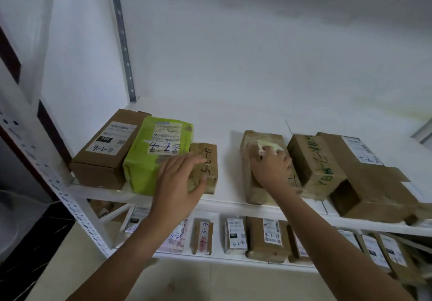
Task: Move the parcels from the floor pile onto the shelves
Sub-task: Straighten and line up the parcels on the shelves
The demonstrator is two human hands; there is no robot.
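Note:
On the upper white shelf (pixel 229 198) my left hand (pixel 180 181) grips a small brown taped parcel (pixel 207 160) marked with handwriting, thumb at its front end and fingers over its top. It stands beside a lime-green parcel (pixel 149 160). My right hand (pixel 272 167) rests on a longer brown taped parcel (pixel 257 190) further right, fingers curled on its top. A bare gap of shelf separates the two parcels.
A brown box (pixel 102 155) sits at the shelf's left end. Right of my right hand lie a green-lettered brown parcel (pixel 313 165) and a large carton (pixel 364 181). The lower shelf (pixel 210 257) holds several labelled parcels. A perforated white upright (pixel 70 205) stands at left.

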